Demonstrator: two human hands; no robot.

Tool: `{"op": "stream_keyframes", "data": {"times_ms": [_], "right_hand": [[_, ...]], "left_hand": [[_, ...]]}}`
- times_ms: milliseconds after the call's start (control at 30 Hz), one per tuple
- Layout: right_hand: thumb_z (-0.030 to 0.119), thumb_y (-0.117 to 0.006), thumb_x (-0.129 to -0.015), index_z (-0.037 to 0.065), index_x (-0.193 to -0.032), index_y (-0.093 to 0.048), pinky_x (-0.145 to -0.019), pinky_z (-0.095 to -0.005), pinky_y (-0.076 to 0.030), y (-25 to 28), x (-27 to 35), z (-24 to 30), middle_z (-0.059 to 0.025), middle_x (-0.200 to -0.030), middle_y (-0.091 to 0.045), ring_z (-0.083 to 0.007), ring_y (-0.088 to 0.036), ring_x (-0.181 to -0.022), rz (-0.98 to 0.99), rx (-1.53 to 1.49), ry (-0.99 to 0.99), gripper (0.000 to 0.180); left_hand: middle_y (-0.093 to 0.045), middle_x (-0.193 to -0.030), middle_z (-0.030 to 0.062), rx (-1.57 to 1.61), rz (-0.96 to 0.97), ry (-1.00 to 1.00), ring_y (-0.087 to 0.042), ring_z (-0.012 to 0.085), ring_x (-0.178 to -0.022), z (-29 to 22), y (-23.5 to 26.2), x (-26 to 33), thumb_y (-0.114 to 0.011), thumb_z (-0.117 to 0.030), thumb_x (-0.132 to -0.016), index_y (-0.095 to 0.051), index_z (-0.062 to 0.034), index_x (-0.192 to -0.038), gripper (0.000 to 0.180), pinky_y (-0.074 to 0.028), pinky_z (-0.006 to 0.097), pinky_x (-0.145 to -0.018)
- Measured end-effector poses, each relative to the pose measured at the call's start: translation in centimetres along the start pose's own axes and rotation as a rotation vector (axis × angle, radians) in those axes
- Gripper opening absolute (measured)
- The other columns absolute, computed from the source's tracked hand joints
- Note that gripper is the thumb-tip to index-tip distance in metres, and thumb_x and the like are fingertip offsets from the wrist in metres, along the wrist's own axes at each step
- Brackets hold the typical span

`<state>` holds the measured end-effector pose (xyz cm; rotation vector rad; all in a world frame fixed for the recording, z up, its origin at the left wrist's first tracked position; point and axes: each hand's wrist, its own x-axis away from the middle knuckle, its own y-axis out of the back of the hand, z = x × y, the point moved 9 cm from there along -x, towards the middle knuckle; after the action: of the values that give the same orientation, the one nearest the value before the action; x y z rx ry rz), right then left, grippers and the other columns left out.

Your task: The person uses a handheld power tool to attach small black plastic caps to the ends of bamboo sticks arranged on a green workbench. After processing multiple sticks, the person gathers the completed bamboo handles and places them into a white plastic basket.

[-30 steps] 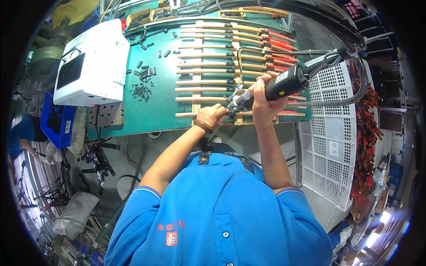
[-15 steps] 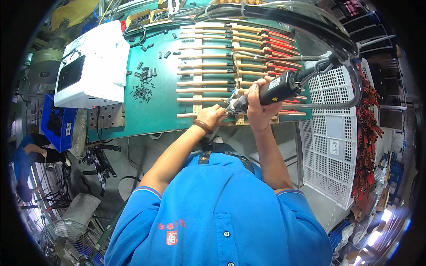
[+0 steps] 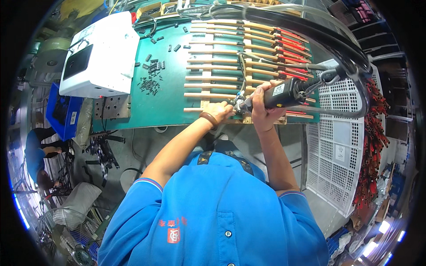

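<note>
My right hand [image 3: 262, 113] is wrapped round the body of a black handheld power tool [image 3: 283, 94] with a metal nose and a thick cable. The tool lies slanted, its nose pointing left toward my left fingertips. My left hand [image 3: 217, 111], with a brown bangle at the wrist, is closed at the nearest rod beside that nose. Whatever its fingers pinch is hidden. Slim tan rods [image 3: 207, 81] with red right ends lie side by side across a pale wooden rack [image 3: 207, 75]. Small black pieces sit along several rods.
Loose black parts [image 3: 153, 66] are scattered on the green table [image 3: 166, 104], left of the rods. A white machine [image 3: 100, 57] and blue bin [image 3: 62, 117] stand farther left. Hoses [image 3: 306, 24] arch overhead. At right stands a white crate [image 3: 335, 150] beside red-covered tubes [image 3: 375, 146].
The whole view has shifted slightly, so the table appears farther right and higher. The tool's nose now sits a little nearer my body, close to my left fingertips. Both hands keep their grips.
</note>
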<state>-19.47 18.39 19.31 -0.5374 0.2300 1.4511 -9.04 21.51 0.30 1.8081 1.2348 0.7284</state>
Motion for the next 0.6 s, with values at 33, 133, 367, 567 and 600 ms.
{"op": "stream_keyframes", "data": {"times_ms": [33,133,367,567,600], "right_hand": [[-0.007,-0.059,-0.076,-0.003,-0.092,-0.051,-0.058,-0.0223,-0.045,-0.1,0.1,0.0,-0.0058,-0.078,-0.054,-0.0096,-0.053,-0.064,0.02,0.015,0.021,0.017],[-0.005,-0.06,-0.077,-0.002,-0.09,-0.053,-0.056,-0.0215,-0.045,-1.1,0.2,0.5,-0.0037,-0.074,-0.056,-0.0084,-0.054,-0.061,0.086,0.04,0.014,0.015],[-0.006,-0.058,-0.083,-0.003,-0.115,-0.046,-0.059,-0.0243,-0.05,-0.6,-4.7,1.8,-0.0076,-0.088,-0.061,-0.0117,-0.059,-0.064,0.015,-0.052,-0.085,0.034],[-0.001,-0.06,-0.085,-0.007,-0.117,-0.046,-0.056,-0.0233,-0.049,-2.3,-9.5,6.8,-0.0095,-0.088,-0.064,-0.0128,-0.061,-0.063,0.09,0.134,-0.049,0.036],[-0.001,-0.06,-0.085,-0.007,-0.117,-0.047,-0.056,-0.0227,-0.049,-2.7,-9.8,7.1,-0.0093,-0.087,-0.064,-0.0128,-0.062,-0.064,0.098,0.158,-0.036,0.036]], "left_hand": [[-0.06,-0.088,0.0121,0.001,-0.006,0.003,-0.063,0.0325,-0.078,0.1,-0.2,0.0,-0.057,-0.039,-0.087,-0.06,-0.012,-0.09,0.028,-0.051,0.044,-0.065],[-0.06,-0.087,0.0116,0.005,-0.049,0.001,-0.063,0.0323,-0.077,0.0,0.1,0.0,-0.058,-0.039,-0.087,-0.061,-0.0119,-0.087,0.027,-0.051,0.043,-0.065],[-0.061,-0.084,0.0098,0.02,-0.13,-0.042,-0.063,0.0307,-0.072,-0.2,0.6,0.2,-0.061,-0.037,-0.085,-0.064,-0.0132,-0.091,0.025,-0.05,0.043,-0.059],[-0.062,-0.085,0.0095,0.036,-0.079,-0.02,-0.063,0.0312,-0.076,0.3,0.1,0.2,-0.06,-0.036,-0.086,-0.064,-0.0124,-0.092,0.025,-0.051,0.042,-0.063],[-0.062,-0.085,0.0096,0.043,-0.087,-0.022,-0.063,0.0311,-0.076,0.2,0.3,0.2,-0.06,-0.036,-0.086,-0.064,-0.0123,-0.092,0.025,-0.051,0.042,-0.064]]}}
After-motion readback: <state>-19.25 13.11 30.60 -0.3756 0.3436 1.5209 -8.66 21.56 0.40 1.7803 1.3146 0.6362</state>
